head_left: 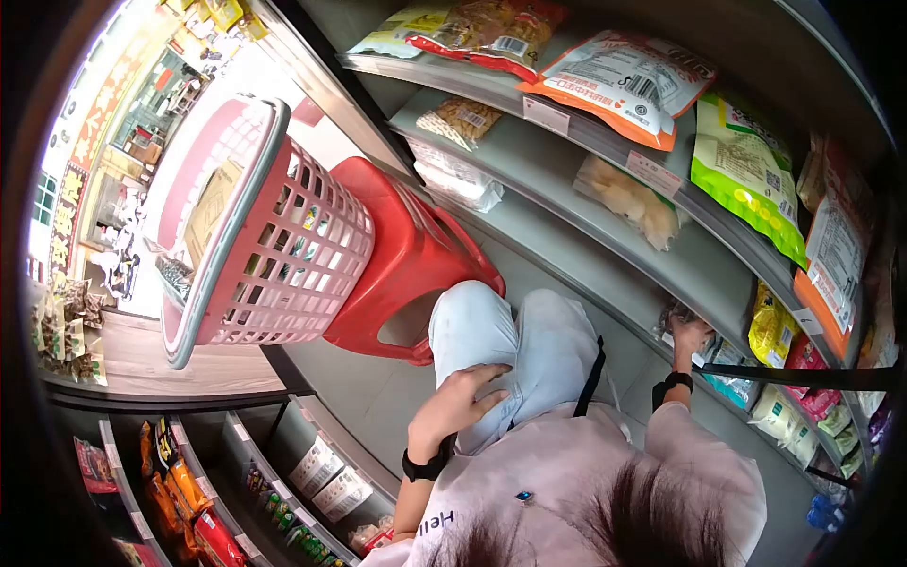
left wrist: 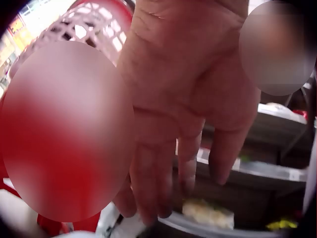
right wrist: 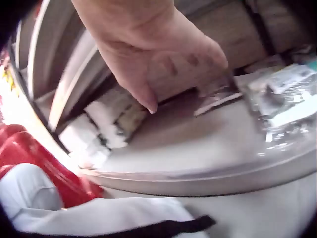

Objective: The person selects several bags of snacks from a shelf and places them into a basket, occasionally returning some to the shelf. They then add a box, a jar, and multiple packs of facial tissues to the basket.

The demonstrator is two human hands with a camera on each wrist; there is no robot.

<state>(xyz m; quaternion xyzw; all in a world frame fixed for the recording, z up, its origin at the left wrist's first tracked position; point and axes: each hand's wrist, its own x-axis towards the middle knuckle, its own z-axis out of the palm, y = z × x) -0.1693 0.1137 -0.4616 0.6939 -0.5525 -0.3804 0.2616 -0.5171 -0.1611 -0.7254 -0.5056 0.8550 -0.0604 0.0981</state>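
My left hand (head_left: pixel 452 411) lies over the thigh of the light trousers (head_left: pixel 472 335), fingers loose and apart. In the left wrist view the palm of this hand (left wrist: pixel 183 84) shows, holding nothing. My right hand (head_left: pixel 693 333) reaches into a low shelf at the right. In the right wrist view this hand (right wrist: pixel 143 39) has bent fingers at a small, dark, see-through packet (right wrist: pixel 218 96); its thumb stands apart from the packet. I cannot tell whether the fingers grip it. Clear wrapped packs (right wrist: pixel 285 94) lie to the right on that shelf, white packs (right wrist: pixel 101 124) to the left.
A red stool (head_left: pixel 406 255) and a pink basket (head_left: pixel 293 255) stand at the left, close to the knees. Shelves with snack bags (head_left: pixel 619 85) rise in front and to the right. Another rack (head_left: pixel 227 449) with packets is at the lower left. A dark bar (head_left: pixel 803 376) crosses near the right arm.
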